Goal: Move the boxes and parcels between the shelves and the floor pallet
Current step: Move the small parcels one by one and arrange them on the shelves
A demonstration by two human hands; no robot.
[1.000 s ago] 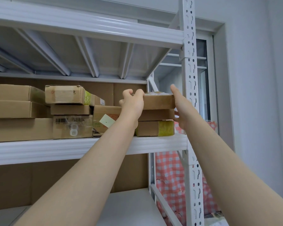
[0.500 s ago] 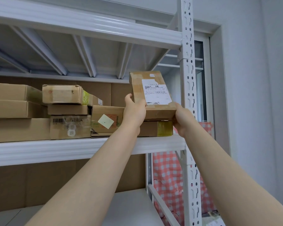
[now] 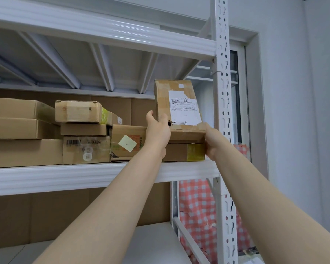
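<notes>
i hold a brown cardboard box with both hands at the right end of the upper shelf, just left of the white perforated upright. the box is tipped up on end, its top leaning away, so the face with the white shipping label looks at me. my left hand grasps its lower left edge, fingers wrapped onto the labelled face beside a small tear in the cardboard. my right hand clasps the lower right corner; its fingertips are hidden behind the box. right under the box a flat carton with a yellow-green taped end lies on the shelf, and i cannot tell whether the two touch. to its left, partly behind my left wrist, lies a carton with a pale diamond-set sticker. further left stands a stack of three small cartons, the bottom one with printed marks on its front, and beyond it a pile of wide flat boxes runs out of view. behind the upright, below shelf level, hangs a red and white checked cloth.
</notes>
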